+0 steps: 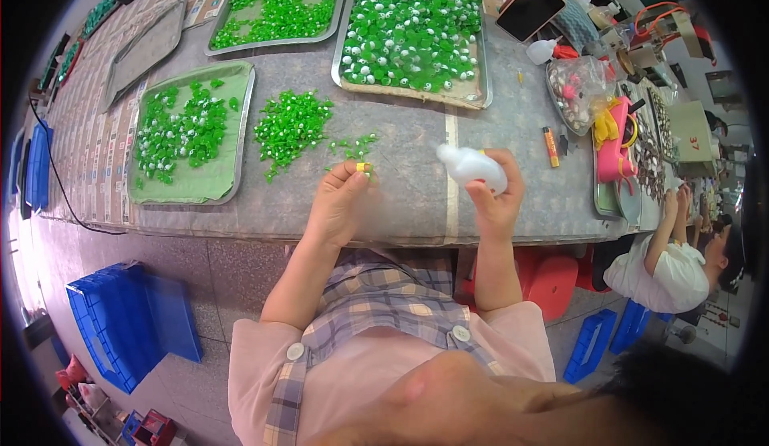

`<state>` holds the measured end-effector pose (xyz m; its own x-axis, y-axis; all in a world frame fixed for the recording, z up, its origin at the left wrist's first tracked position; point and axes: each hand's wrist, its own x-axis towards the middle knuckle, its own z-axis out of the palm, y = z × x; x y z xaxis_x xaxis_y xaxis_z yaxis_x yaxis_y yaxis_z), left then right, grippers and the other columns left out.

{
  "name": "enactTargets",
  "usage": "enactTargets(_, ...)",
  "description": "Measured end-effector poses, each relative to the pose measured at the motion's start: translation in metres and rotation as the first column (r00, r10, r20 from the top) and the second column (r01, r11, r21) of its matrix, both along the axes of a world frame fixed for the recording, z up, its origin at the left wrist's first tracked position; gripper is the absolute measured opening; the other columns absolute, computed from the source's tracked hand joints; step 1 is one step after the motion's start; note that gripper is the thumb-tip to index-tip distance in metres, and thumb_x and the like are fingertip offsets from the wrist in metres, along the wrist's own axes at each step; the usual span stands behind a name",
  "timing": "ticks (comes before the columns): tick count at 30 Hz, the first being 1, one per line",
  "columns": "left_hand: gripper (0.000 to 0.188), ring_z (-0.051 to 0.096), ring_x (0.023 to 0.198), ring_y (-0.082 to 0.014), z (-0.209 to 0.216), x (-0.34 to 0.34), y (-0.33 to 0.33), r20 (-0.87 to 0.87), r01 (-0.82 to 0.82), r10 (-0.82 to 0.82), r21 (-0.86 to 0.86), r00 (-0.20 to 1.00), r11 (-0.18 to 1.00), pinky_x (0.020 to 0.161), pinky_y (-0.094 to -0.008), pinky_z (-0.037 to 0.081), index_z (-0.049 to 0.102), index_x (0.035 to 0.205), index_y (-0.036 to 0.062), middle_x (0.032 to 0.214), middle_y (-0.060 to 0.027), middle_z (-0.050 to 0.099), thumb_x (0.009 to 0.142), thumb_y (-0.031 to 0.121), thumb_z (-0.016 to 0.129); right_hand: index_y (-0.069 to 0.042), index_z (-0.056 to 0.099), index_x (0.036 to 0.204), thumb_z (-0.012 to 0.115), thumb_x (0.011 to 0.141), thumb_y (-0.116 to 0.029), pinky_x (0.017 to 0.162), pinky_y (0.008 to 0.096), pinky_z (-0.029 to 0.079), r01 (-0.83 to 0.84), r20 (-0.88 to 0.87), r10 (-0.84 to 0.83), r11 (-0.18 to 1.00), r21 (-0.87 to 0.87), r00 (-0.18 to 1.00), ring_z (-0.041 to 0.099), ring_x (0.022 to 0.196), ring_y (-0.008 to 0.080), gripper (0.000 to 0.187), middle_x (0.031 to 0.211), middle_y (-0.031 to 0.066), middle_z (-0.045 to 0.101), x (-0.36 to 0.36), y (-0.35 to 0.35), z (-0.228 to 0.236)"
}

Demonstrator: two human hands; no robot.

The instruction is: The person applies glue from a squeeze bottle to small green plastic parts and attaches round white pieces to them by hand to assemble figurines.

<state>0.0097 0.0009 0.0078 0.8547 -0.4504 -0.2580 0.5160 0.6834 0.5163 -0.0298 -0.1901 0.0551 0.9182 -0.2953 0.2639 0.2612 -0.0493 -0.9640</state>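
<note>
**Plaid apron [384, 290] and pink shirt [360, 382] nearest; white bottle [478, 172] in your right hand [502, 198]**

Right: your fingers and thumb are wrapped around the bottle. It is tilted, its narrow tip toward upper left, over the front part of the grey-covered table [408, 126].

Left: your left hand [340, 202] has thumb and forefinger pinched together, yellow band on one finger. Green shows by the fingertips; cannot tell whether a piece is gripped.

Just beyond your left hand lie a few scattered green pieces [358, 142], then a heap of small green pieces [293, 122]. Left of the heap: a green-lined tray [188, 190] bearing green and white pieces.

Farther back: a large tray [408, 96] crowded with green and white pieces; beside it, a second tray [276, 44] of green ones.

To your right: an orange tube [550, 146], then a pink tape dispenser [613, 150]. At far right, a co-worker in white [669, 270].
</note>
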Motion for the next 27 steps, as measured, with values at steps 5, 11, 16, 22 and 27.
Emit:
enactTargets(5, 0.012, 0.048, 0.061, -0.0079, 0.0, -0.002, 0.001, -0.019, 0.021, -0.022, -0.01, 1.0, 1.0, 0.056, -0.0202, 0.046, 0.049, 0.076, 0.0045, 0.068, -0.0023, 0.05, 0.074, 0.015, 0.054, -0.003, 0.047, 0.08, 0.068, 0.059, -0.014, 0.052, 0.0176, 0.033, 0.051, 0.095, -0.054, 0.998, 0.026, 0.994, 0.043, 0.062, 0.0051, 0.032, 0.071, -0.0004, 0.048, 0.001, 0.019, 0.006)
enactTargets(11, 0.013, 0.048, 0.06, -0.0077, 0.003, -0.002, 0.003, -0.025, 0.013, -0.013, -0.019, 1.0, 1.0, 0.056, -0.0197, 0.045, 0.049, 0.076, 0.0043, 0.068, -0.0018, 0.049, 0.074, 0.016, 0.054, -0.001, 0.047, 0.076, 0.068, 0.06, -0.02, 0.048, 0.0209, 0.034, 0.093, 0.199, -0.05, 0.973, -0.21, 0.979, 0.044, 0.055, 0.0103, 0.032, 0.065, 0.0034, 0.048, 0.0, 0.021, 0.004)
enactTargets(16, 0.007, 0.048, 0.057, -0.0099, 0.001, -0.002, 0.003, -0.043, 0.003, -0.003, -0.011, 0.999, 1.0, 0.054, -0.0222, 0.041, 0.052, 0.079, 0.0078, 0.065, -0.0004, 0.051, 0.073, 0.012, 0.054, -0.002, 0.048, 0.073, 0.067, 0.06, -0.023, 0.047, 0.0228, 0.035, 0.112, 0.17, -0.058, 0.937, -0.33, 0.984, 0.045, 0.053, 0.0133, 0.032, 0.062, 0.0055, 0.048, -0.001, 0.023, 0.003)
enactTargets(22, 0.008, 0.046, 0.055, -0.0094, 0.002, -0.002, 0.002, -0.04, 0.002, -0.002, 0.003, 0.999, 1.0, 0.053, -0.0219, 0.039, 0.052, 0.078, 0.0074, 0.064, -0.0004, 0.05, 0.073, 0.013, 0.055, -0.002, 0.047, 0.072, 0.067, 0.06, -0.023, 0.048, 0.0234, 0.036, 0.114, 0.135, -0.07, 0.93, -0.349, 0.988, 0.047, 0.053, 0.015, 0.031, 0.063, 0.0065, 0.049, -0.003, 0.023, 0.004)
enactTargets(27, 0.009, 0.045, 0.055, -0.0093, 0.002, -0.002, 0.002, -0.041, 0.002, -0.002, 0.013, 0.999, 1.0, 0.053, -0.0223, 0.039, 0.052, 0.078, 0.007, 0.064, -0.0007, 0.05, 0.073, 0.014, 0.055, -0.002, 0.047, 0.072, 0.067, 0.06, -0.023, 0.048, 0.0233, 0.036, 0.085, 0.118, -0.044, 0.923, -0.374, 0.992, 0.047, 0.053, 0.0152, 0.031, 0.063, 0.0065, 0.049, -0.002, 0.023, 0.005)
